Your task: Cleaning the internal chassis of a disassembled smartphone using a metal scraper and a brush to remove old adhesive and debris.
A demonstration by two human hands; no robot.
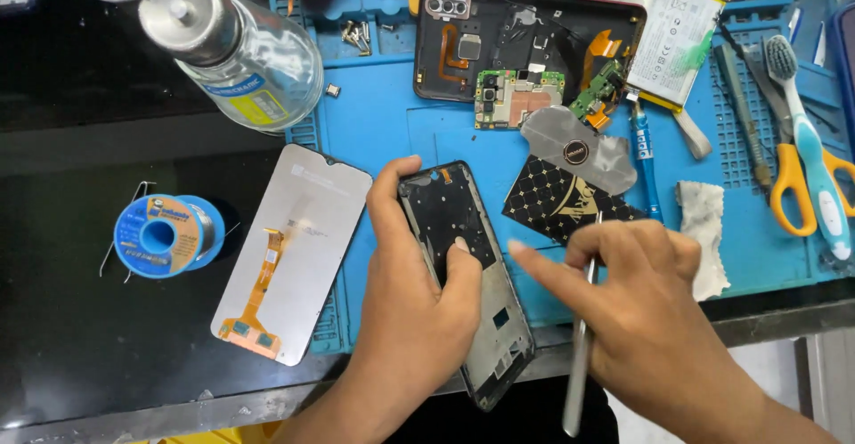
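On the blue mat point(383, 123), the left hand point(419, 310) clamped the phone frame point(468, 275), its long axis running toward the person. Just right of the frame, the right hand point(650, 310) pinched a metal tool point(579, 373), forefinger pointing at it.

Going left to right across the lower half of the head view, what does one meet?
Blue solder spool → detached phone screen with orange flex → left hand gripping the black phone frame → right hand holding metal tweezers → white cloth.
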